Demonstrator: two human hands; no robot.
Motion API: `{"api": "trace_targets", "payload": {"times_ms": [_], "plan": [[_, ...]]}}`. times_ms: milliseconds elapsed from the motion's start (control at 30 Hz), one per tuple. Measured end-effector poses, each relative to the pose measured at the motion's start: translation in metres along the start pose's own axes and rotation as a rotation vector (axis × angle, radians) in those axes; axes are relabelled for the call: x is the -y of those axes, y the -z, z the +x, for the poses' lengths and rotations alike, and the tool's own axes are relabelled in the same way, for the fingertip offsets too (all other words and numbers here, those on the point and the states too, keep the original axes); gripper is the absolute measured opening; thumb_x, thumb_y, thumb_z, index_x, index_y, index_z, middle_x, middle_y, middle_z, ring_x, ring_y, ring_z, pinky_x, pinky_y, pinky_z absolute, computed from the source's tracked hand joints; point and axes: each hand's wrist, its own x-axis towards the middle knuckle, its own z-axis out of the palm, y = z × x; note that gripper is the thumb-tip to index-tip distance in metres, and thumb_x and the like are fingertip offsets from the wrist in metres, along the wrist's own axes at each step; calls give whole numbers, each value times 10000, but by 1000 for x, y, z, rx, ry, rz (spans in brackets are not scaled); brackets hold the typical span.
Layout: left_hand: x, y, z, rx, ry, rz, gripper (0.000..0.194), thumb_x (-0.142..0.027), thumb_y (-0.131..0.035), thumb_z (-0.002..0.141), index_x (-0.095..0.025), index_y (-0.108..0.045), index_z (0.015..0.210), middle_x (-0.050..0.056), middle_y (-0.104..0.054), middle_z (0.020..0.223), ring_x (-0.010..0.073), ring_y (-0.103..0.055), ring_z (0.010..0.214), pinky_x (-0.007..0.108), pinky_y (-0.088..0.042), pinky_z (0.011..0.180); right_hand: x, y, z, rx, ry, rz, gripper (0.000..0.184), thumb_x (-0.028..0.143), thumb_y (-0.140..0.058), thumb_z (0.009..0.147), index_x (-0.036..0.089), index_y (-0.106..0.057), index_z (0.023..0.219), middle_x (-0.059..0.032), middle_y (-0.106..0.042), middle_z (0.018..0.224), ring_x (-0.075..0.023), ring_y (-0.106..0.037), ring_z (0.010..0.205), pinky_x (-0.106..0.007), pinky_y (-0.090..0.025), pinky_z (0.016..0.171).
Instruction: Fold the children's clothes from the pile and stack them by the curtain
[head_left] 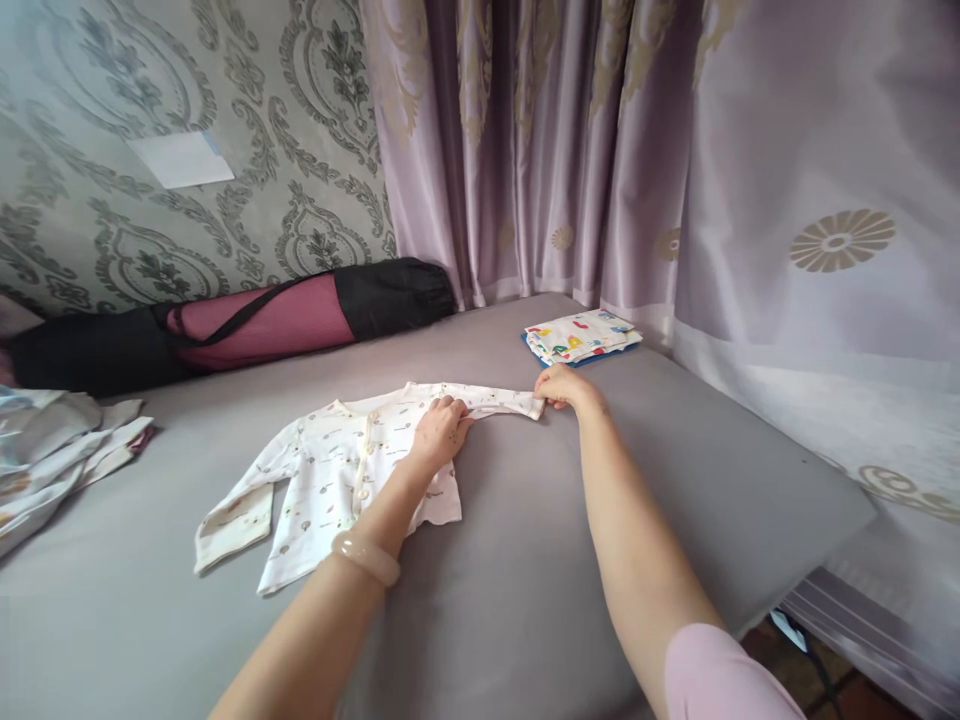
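A small white baby shirt (pixel 322 480) with a scattered print and a buttoned front lies spread on the grey sheet. My left hand (pixel 442 432), with a pale bangle on its wrist, is curled down on the shirt near the base of the right-hand sleeve, gripping the cloth there. At the far end of that sleeve, my right hand (pixel 564 388) pinches the cuff, and the sleeve is stretched straight between both hands. The other sleeve (pixel 236 525) is bent downward at the left. Part of the shirt front is hidden under my left hand and forearm.
Folded colourful-print cloth (pixel 577 335) lies just beyond my right hand. Rumpled clothes (pixel 56 455) are at the left edge. A long black and maroon bag (pixel 262 322) rests along the patterned wall. Purple curtains (pixel 540 150) hang behind the bed (pixel 510 590), whose edge is at the right.
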Motion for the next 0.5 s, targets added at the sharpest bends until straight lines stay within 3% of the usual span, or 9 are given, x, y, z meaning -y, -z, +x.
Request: {"api": "trace_targets", "payload": {"times_ms": [133, 267, 400, 500], "plan": [[0, -12, -5, -95, -8, -12, 230, -212, -444, 944, -193, -649, 1046, 86, -640, 1019, 241, -553, 965, 359, -450, 889, 0, -6, 12, -152, 26, 45, 159, 139, -621, 708, 138, -707, 842, -76, -704, 753, -189, -684, 779, -188, -466, 603], [4, -17, -9, -153, -50, -48, 273, -234, -417, 959, -224, -674, 1050, 75, -648, 999, 234, -558, 950, 357, -460, 877, 5, -22, 20, -235, 10, 108, 278, 137, -614, 731, 138, -676, 1002, -100, -714, 924, -173, -676, 759, -191, -476, 586], [5, -15, -11, -134, -39, -38, 272, -292, -400, 978, -223, -658, 1033, 75, -646, 1011, 232, -556, 968, 359, -449, 881, 6, -34, 23, -266, 11, 159, 269, 183, -511, 865, 181, -639, 1101, -79, -691, 1042, -119, -636, 639, -191, -478, 523], [3, -11, -11, -92, -50, -36, 230, -285, -430, 968, -221, -642, 1030, 72, -642, 1037, 229, -550, 978, 354, -440, 878, 1, -33, 22, -277, 41, 146, 261, 221, -441, 931, 196, -656, 1077, -58, -689, 1054, -116, -635, 675, -196, -490, 568]]}}
